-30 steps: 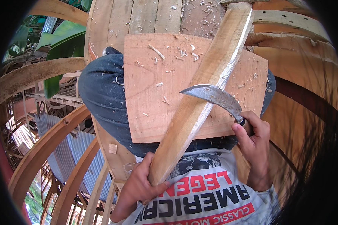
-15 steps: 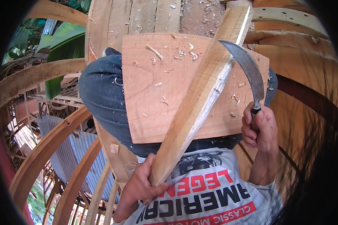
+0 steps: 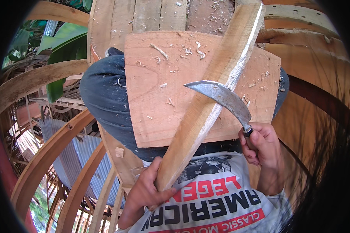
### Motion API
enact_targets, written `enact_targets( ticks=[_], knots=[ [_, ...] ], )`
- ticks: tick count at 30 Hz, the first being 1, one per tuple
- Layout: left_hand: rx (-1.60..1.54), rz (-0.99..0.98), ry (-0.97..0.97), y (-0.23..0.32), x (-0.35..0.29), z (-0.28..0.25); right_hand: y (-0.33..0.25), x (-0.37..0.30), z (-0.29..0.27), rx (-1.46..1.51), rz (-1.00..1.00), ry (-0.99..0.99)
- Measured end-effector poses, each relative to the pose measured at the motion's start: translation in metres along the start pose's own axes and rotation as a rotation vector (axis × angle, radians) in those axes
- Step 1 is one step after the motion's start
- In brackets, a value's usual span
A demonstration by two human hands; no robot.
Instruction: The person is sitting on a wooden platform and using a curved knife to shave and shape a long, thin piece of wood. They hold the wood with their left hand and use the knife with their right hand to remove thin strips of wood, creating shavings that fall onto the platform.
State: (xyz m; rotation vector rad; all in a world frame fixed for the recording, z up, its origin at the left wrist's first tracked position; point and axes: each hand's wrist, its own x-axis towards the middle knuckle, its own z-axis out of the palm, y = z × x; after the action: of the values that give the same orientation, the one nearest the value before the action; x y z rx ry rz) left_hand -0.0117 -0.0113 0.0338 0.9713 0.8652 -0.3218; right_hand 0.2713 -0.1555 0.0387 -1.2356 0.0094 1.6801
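My left hand (image 3: 147,188) is closed around the near end of a long wooden bar (image 3: 200,112), which slants away to the far right. Its right edge shows a pale, freshly cut strip. In my right hand (image 3: 262,143) is the dark handle of a sickle (image 3: 225,97). The curved blade crosses over the middle of the bar, its tip pointing left past the bar's left side; whether the blade touches the wood I cannot tell. Under the bar a flat wooden board (image 3: 155,116) lies across my lap, with curled wood shavings (image 3: 159,50) scattered on it.
A plank surface (image 3: 147,17) with more shavings extends beyond the board. Curved wooden ribs (image 3: 58,149) rise on the left, with corrugated metal sheets (image 3: 89,163) and a large green leaf (image 3: 66,40) behind. Wooden panels (image 3: 311,73) stand at the right.
My right hand has drawn the sickle nearer and to the left, so its blade swung down across the bar's middle. The bar shifted slightly at its far end; my left hand kept its grip.
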Motion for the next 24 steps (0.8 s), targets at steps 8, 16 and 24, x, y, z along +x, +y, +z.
enact_targets(
  ticks=[8,16,24],
  knots=[
    [-0.132,-0.278,-0.042,0.011,-0.006,0.005,-0.007,0.000,-0.010,-0.268,-0.495,0.562],
    [-0.077,-0.088,-0.044,-0.007,-0.002,0.003,0.006,-0.003,-0.006,-0.018,-0.017,-0.008],
    [0.011,-0.064,-0.039,-0.004,-0.002,0.000,0.001,-0.007,-0.008,-0.025,0.220,-0.325]
  ],
)
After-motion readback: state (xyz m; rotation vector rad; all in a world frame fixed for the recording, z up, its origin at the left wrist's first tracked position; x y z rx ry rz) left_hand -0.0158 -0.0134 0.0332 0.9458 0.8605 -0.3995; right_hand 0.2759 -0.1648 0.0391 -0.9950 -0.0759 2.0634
